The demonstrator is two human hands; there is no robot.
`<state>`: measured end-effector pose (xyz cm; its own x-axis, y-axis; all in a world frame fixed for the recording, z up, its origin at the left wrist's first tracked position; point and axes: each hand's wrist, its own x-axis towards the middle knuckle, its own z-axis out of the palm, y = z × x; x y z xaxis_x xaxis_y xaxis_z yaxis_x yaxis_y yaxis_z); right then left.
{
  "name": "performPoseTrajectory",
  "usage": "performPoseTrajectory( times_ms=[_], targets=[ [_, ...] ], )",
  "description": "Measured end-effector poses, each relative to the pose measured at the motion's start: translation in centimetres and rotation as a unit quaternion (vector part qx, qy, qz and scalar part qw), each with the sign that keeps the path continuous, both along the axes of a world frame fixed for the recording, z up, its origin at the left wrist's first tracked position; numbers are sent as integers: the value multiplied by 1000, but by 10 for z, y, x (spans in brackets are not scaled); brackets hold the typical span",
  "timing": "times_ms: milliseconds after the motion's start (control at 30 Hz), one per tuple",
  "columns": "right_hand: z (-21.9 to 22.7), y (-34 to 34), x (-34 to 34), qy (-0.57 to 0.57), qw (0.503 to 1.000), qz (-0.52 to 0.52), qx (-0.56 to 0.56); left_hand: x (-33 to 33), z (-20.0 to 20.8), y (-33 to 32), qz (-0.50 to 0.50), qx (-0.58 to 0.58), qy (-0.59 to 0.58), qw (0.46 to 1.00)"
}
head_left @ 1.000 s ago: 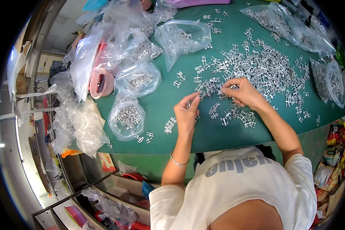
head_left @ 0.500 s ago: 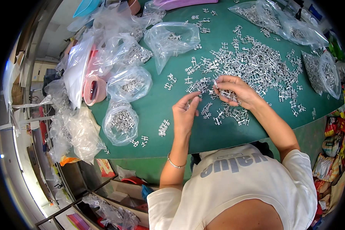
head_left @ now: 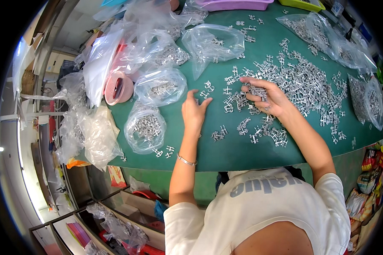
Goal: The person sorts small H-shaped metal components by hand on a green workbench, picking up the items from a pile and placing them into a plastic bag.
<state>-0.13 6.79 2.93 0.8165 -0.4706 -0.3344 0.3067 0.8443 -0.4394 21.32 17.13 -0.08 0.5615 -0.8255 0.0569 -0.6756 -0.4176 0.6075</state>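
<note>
My left hand (head_left: 194,111) hovers over the green table, thumb and forefinger spread, with nothing visible between them. Just beyond its fingertips lie a few loose metal pieces (head_left: 207,88). In the curled fingers of my right hand (head_left: 273,98) sits a clump of small silver H-shaped metal pieces (head_left: 258,92). Behind and to the right of that hand spreads a large heap of the same metal pieces (head_left: 306,80). Closer to me, a small group of pieces (head_left: 219,134) lies between my forearms.
Clear plastic bags holding metal pieces stand at the left, one nearer (head_left: 145,127) and one behind it (head_left: 161,87). A pink basket (head_left: 118,89) is beside them. Another filled bag (head_left: 366,100) rests at the right. A purple tray (head_left: 236,5) sits at the far edge.
My left hand has moved left, away from the right hand, and its thumb and forefinger have parted. The right hand still holds its clump. The whole view has shifted slightly.
</note>
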Motion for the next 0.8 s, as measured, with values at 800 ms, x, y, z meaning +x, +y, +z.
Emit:
performPoseTrajectory(
  times_ms=[800],
  targets=[
    [16, -74, -160, -32, 950, -290, 111, -29, 22, 20, -4, -89, 655, 751]
  ],
)
